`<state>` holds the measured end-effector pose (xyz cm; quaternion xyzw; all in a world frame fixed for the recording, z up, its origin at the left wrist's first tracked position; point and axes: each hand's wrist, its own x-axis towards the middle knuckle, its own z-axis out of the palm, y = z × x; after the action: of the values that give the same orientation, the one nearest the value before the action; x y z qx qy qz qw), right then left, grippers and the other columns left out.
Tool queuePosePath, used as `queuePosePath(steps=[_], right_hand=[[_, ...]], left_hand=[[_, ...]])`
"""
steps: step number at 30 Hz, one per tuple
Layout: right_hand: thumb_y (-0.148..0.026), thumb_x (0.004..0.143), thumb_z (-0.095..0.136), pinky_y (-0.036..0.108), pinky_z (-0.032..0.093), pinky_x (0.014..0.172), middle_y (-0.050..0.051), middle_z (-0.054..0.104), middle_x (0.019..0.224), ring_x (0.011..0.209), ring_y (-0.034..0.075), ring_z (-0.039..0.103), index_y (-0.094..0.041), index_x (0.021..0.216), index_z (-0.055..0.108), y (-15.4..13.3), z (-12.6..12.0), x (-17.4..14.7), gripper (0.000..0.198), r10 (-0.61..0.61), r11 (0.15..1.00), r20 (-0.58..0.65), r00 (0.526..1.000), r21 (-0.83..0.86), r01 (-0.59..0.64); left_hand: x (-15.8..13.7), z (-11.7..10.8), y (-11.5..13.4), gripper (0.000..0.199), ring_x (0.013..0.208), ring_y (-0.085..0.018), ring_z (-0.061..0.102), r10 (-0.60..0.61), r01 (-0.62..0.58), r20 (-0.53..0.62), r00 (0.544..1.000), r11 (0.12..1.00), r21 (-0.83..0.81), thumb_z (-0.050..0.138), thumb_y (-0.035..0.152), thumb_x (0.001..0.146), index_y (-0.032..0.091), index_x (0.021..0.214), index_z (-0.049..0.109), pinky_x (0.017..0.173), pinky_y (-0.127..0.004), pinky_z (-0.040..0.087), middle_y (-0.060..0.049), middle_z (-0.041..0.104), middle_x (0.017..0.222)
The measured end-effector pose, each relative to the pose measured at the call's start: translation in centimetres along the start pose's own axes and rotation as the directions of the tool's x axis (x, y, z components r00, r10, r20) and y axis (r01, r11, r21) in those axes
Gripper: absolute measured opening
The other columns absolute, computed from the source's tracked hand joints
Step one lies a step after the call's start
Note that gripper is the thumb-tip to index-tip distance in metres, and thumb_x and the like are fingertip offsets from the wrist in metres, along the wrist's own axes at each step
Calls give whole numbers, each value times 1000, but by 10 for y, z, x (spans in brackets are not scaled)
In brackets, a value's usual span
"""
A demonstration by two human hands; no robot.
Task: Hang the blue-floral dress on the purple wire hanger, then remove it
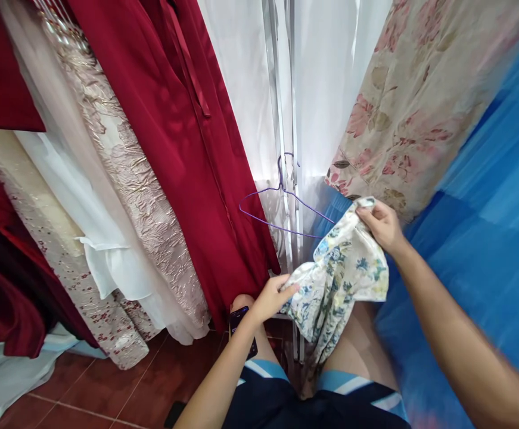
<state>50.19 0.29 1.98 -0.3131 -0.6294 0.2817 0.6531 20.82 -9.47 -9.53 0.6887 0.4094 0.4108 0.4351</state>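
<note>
A white garment with a blue, green and yellow floral print (337,271) hangs between my two hands above my lap. My right hand (383,225) pinches its upper right corner. Lower down, my left hand (270,300) grips its left edge between thumb and fingers. A thin purple wire hanger (281,187) hangs just beyond the garment. The hanger's right arm reaches behind the cloth or into it; I cannot tell which. The garment's lower part drops between my knees in folds.
Metal rack poles (286,119) stand ahead. Long clothes hang around me: a dark red dress (165,131), a beige floral one (402,119) and blue fabric (478,238) close by my right arm. A phone (251,348) rests by my left leg above red floor tiles (102,387).
</note>
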Motion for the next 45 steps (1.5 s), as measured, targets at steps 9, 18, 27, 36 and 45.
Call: queuePosePath(steps=[9, 18, 27, 36, 45], right_hand=[[-43, 69, 83, 20, 36, 48, -6, 58, 59, 50, 9, 47, -19, 75, 61, 9, 75, 42, 33, 365, 847, 320, 874, 276, -454], [-38, 64, 84, 21, 44, 53, 1, 74, 76, 59, 13, 61, -16, 87, 76, -13, 57, 38, 33, 390, 839, 477, 788, 169, -518], [-42, 62, 87, 22, 43, 48, 4, 72, 70, 54, 13, 59, -15, 79, 75, -26, 47, 51, 35, 466, 829, 488, 738, 50, -557], [-46, 77, 77, 25, 43, 63, 0, 68, 79, 67, 14, 56, -19, 89, 74, 9, 23, -2, 30, 57, 989, 33, 998, -138, -52], [-43, 82, 72, 28, 35, 57, 1, 57, 61, 58, 15, 48, -18, 69, 70, -43, 47, 21, 28, -97, 968, -178, 979, -245, 52]], left_hand=[[4, -97, 31, 16, 67, -15, 50, 114, -49, -250, 962, 966, 253, 59, 31, 81, 17, 74, 61, 61, -24, 37, 1, 56, 70], [52, -197, 36, 8, 75, -24, 60, 185, 49, -200, 962, 604, 795, 61, 24, 71, 26, 66, 67, 80, -32, 44, -4, 68, 71], [125, -200, 96, 22, 103, -29, 60, 383, -59, -265, 885, 657, 751, 56, 10, 76, 22, 87, 70, 96, -41, 44, -7, 72, 105], [100, -184, 95, 38, 70, -13, 63, 436, -177, -359, 825, 803, 570, 70, 22, 77, 19, 114, 65, 66, -25, 49, -7, 66, 111], [81, -170, 102, 18, 76, -19, 62, 517, -116, -397, 758, 707, 698, 57, 29, 90, 19, 98, 70, 70, -26, 42, -3, 68, 83]])
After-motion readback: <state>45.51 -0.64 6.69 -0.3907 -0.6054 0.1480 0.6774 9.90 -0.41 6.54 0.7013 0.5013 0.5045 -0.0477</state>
